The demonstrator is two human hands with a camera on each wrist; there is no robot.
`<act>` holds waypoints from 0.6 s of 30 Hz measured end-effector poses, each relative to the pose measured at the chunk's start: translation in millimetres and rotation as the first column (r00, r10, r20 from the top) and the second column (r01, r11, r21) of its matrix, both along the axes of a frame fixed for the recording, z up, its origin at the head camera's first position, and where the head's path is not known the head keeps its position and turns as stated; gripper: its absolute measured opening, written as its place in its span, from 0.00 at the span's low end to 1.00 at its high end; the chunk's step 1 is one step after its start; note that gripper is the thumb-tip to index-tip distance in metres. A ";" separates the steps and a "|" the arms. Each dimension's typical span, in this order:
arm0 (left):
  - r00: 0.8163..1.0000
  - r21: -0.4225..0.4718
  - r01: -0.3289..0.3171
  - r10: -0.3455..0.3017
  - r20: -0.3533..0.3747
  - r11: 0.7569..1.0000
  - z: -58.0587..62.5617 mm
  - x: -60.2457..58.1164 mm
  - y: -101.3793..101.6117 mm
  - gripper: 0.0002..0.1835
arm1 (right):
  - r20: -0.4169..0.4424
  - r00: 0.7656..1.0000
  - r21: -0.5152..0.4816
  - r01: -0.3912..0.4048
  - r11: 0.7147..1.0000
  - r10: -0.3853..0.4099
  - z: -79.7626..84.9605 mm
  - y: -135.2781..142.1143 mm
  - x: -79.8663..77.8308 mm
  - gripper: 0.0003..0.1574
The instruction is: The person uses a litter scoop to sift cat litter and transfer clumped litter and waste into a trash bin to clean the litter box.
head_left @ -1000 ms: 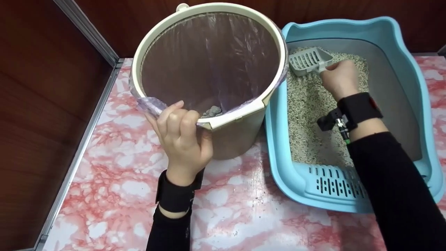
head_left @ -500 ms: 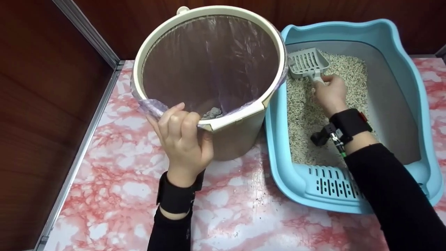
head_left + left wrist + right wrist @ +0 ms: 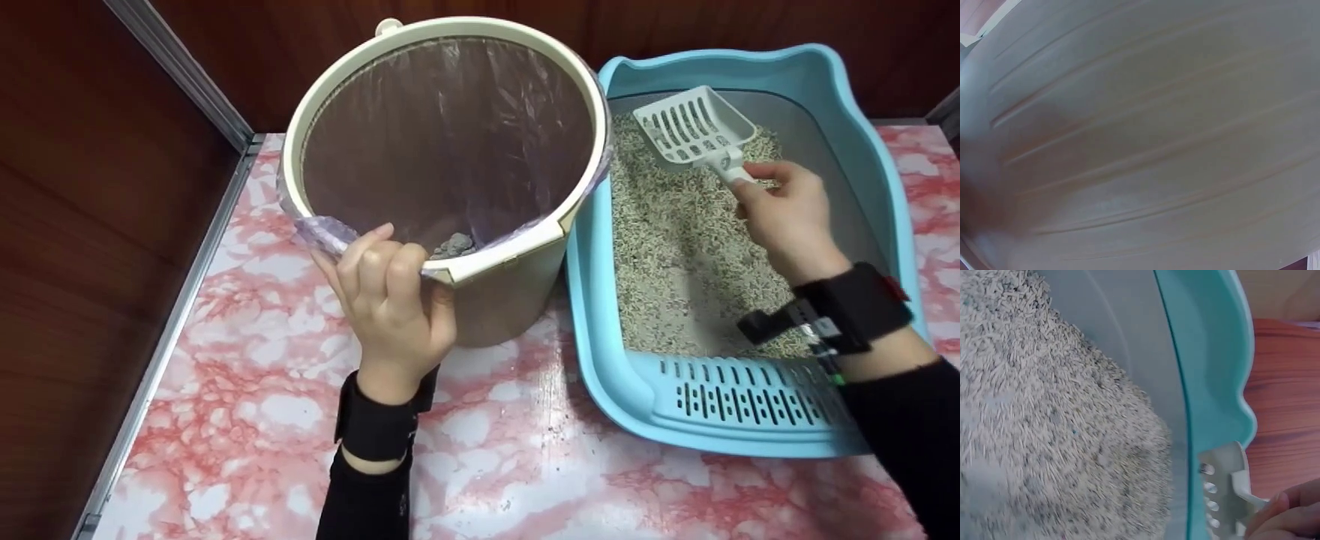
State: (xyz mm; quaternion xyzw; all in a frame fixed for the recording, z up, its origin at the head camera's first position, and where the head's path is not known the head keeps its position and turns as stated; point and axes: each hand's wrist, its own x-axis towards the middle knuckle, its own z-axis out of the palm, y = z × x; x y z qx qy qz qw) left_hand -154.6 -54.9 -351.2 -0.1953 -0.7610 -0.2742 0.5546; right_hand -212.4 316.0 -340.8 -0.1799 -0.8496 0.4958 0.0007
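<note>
My right hand [image 3: 787, 217] pinches the handle of a pale grey slotted litter scoop [image 3: 721, 112], which is tilted above the cat litter [image 3: 675, 240] in a blue litter box [image 3: 592, 315]. In the right wrist view the scoop [image 3: 1230, 495] shows at the lower right, with fingertips [image 3: 1292, 517] at its handle. My left hand [image 3: 390, 315] grips the near rim of a round trash bin [image 3: 502, 300], fingers over the edge by the bunched purple bag liner [image 3: 328, 231]. Ribbed bin wall [image 3: 1157, 140] fills the left wrist view. Grey clumps [image 3: 455, 244] lie inside the bin.
Bin and litter box stand side by side on a red-and-white marbled floor [image 3: 285, 405]. Dark wood panels [image 3: 75, 225] rise at the left and back. Loose litter crumbs are scattered on the floor before the box, near its slotted front step [image 3: 739, 401].
My right hand has moved right, after a slight shift left and down, and the scoop has come up off the litter and tilted. My left hand keeps its place on the bin rim.
</note>
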 end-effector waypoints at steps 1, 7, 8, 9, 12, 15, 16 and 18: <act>1.000 -0.001 0.001 -0.001 -0.005 1.000 -0.4 -0.5 -0.5 0.12 | 0.007 1.000 0.009 -0.019 1.000 0.019 1.1 3.5 3.9 0.18; 1.000 -0.005 0.001 -0.001 -0.006 1.000 -1.1 -0.5 -0.4 0.14 | 0.126 0.978 0.078 -0.177 0.981 0.167 5.3 28.5 32.9 0.23; 1.000 -0.006 -0.001 0.001 -0.002 1.000 -0.8 -0.3 -0.4 0.13 | 0.144 0.972 0.105 -0.202 0.974 0.186 5.7 31.9 38.0 0.27; 1.000 -0.005 -0.002 0.002 0.001 1.000 -0.5 0.1 -0.5 0.13 | 0.157 0.966 0.133 -0.228 0.964 0.207 5.9 34.7 43.0 0.29; 1.000 -0.001 -0.001 0.001 0.004 1.000 0.3 1.2 -1.2 0.13 | 0.176 0.954 0.189 -0.276 0.942 0.244 6.2 41.2 56.7 0.30; 1.000 0.000 0.003 -0.003 -0.004 1.000 0.9 1.9 -2.3 0.13 | 0.212 0.939 0.165 -0.306 0.938 0.270 6.2 45.6 69.4 0.29; 1.000 -0.001 0.002 -0.002 -0.005 1.000 1.0 2.1 -2.6 0.13 | 0.226 0.935 0.150 -0.312 0.938 0.275 6.1 47.0 73.6 0.29; 1.000 -0.003 0.006 -0.006 -0.008 1.000 1.0 2.4 -3.3 0.11 | 0.255 0.924 0.126 -0.325 0.937 0.286 4.9 49.2 81.7 0.29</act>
